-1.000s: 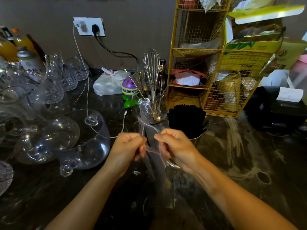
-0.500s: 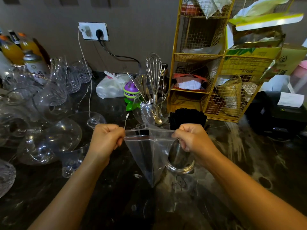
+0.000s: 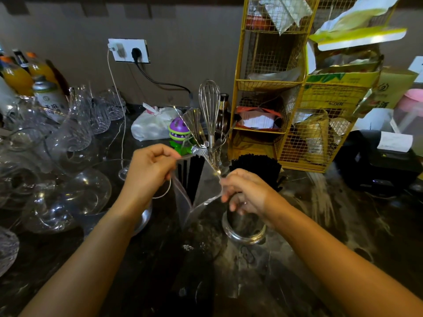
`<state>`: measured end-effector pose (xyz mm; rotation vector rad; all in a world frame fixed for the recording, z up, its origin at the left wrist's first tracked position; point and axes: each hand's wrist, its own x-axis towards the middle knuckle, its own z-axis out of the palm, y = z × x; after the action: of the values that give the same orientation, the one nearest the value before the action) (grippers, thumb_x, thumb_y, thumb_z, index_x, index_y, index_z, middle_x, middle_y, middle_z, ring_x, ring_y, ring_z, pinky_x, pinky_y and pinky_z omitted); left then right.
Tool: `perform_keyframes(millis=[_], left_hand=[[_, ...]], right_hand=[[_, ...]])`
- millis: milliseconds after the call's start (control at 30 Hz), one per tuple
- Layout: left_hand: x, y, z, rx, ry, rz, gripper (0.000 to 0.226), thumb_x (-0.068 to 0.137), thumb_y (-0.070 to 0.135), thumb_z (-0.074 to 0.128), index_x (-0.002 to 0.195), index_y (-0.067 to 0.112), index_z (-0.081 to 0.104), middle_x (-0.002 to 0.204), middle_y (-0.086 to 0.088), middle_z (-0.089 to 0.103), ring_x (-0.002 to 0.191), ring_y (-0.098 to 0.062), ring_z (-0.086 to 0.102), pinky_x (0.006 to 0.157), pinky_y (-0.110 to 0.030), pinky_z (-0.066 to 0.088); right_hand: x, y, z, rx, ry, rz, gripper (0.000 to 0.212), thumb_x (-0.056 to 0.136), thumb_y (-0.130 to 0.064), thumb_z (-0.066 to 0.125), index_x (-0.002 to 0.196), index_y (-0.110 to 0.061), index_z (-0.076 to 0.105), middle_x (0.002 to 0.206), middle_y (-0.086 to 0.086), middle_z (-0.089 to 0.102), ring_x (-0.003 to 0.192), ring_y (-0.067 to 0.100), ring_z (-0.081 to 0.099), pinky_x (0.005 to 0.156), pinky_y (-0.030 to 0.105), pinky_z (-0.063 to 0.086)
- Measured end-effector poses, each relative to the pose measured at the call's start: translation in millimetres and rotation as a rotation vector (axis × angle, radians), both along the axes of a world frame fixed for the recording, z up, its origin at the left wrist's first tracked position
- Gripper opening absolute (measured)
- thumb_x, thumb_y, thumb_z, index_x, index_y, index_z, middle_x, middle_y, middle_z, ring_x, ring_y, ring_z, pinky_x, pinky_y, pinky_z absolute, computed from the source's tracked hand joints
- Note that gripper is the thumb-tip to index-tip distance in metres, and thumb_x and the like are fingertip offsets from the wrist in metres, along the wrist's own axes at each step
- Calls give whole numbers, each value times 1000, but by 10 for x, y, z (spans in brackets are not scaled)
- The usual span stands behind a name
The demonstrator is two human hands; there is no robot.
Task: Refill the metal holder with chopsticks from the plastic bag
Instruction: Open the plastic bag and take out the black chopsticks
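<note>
My left hand [image 3: 151, 165] grips one top edge of the clear plastic bag [image 3: 201, 197], and my right hand [image 3: 247, 193] pinches the opposite edge between thumb and forefinger. The bag hangs between them above the dark counter [image 3: 229, 271]. Dark strips [image 3: 192, 177] show through the bag; I cannot tell whether they are chopsticks. The shiny metal holder [image 3: 245, 229] stands just under my right hand. A dense bundle of black chopsticks [image 3: 256, 168] rises from it behind that hand.
Glass jugs and cups [image 3: 68, 191] crowd the left side. A glass jar with a whisk and spoons [image 3: 209, 133] stands behind the bag, beside a purple toy [image 3: 178, 131]. The yellow wire rack [image 3: 270, 110] and a black printer [image 3: 380, 161] are at the right.
My hands spread the bag wide open half a second ago. They have since come closer, with the left hand raised and the right hand lowered, so the bag's mouth now hangs slanted and folded.
</note>
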<state>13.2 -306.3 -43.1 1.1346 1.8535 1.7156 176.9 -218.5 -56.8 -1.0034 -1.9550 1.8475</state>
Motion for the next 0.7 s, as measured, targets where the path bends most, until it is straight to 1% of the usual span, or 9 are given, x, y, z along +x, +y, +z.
perform_keyframes(millis=[33, 133, 200, 267, 333, 400, 500, 600, 700], left_hand=[[-4, 27, 45, 6, 26, -10, 34, 74, -11, 44, 59, 15, 59, 30, 6, 46, 32, -2, 37, 35, -8, 27], [-5, 73, 166, 13, 107, -74, 34, 73, -5, 50, 55, 21, 63, 39, 3, 50, 37, -4, 38, 39, -12, 29], [15, 94, 218, -11, 182, -140, 33, 72, 0, 55, 55, 25, 66, 51, -16, 55, 48, -18, 41, 47, -19, 30], [66, 113, 230, -34, 241, -236, 31, 69, 6, 55, 57, 32, 69, 59, -23, 61, 57, -22, 43, 53, -23, 33], [123, 128, 223, -46, 266, -337, 27, 64, 15, 54, 58, 35, 70, 54, 2, 66, 58, -17, 49, 57, -19, 39], [159, 132, 209, -69, 274, -460, 16, 62, 27, 57, 66, 33, 71, 57, 9, 67, 62, -12, 56, 61, -14, 44], [179, 126, 194, -81, 292, -608, 18, 65, 35, 57, 75, 33, 71, 72, 5, 72, 70, -11, 63, 68, -17, 50], [192, 117, 227, -57, 289, -654, 20, 65, 35, 60, 81, 28, 70, 66, -21, 64, 62, -20, 55, 63, -21, 45], [164, 74, 294, -46, 241, -664, 23, 62, 34, 65, 84, 28, 69, 61, 1, 54, 60, -11, 48, 59, -14, 42]], right_hand=[[-16, 17, -4, -108, 43, 3, 16, 87, -31, 48, 93, -16, 50, 76, 4, 59, 57, 14, 54, 47, 22, 40], [-53, 91, -12, -480, 150, 65, 58, 83, -51, 40, 127, -13, 37, 105, 12, 58, 81, 26, 64, 65, 37, 56], [-85, 138, -46, -694, 195, 129, 80, 71, -59, 41, 131, -7, 37, 108, 17, 60, 91, 32, 64, 74, 43, 56], [-118, 159, -74, -825, 240, 158, 87, 65, -59, 44, 132, -4, 36, 116, 23, 58, 94, 37, 63, 77, 46, 55], [-148, 155, -129, -888, 292, 156, 80, 67, -54, 47, 130, -5, 41, 120, 24, 56, 87, 40, 66, 74, 48, 56], [-165, 131, -156, -913, 334, 163, 61, 71, -46, 49, 119, -10, 55, 111, 24, 63, 82, 41, 67, 71, 47, 57], [-176, 99, -160, -890, 374, 174, 35, 70, -31, 49, 91, -16, 73, 95, 21, 70, 77, 42, 68, 70, 48, 57], [-174, 84, -126, -874, 416, 159, 30, 67, -15, 48, 78, -8, 75, 84, 24, 72, 70, 44, 68, 63, 49, 57], [-150, 91, -59, -837, 452, 164, 27, 67, -4, 49, 76, -2, 74, 80, 21, 73, 70, 40, 69, 63, 44, 58]])
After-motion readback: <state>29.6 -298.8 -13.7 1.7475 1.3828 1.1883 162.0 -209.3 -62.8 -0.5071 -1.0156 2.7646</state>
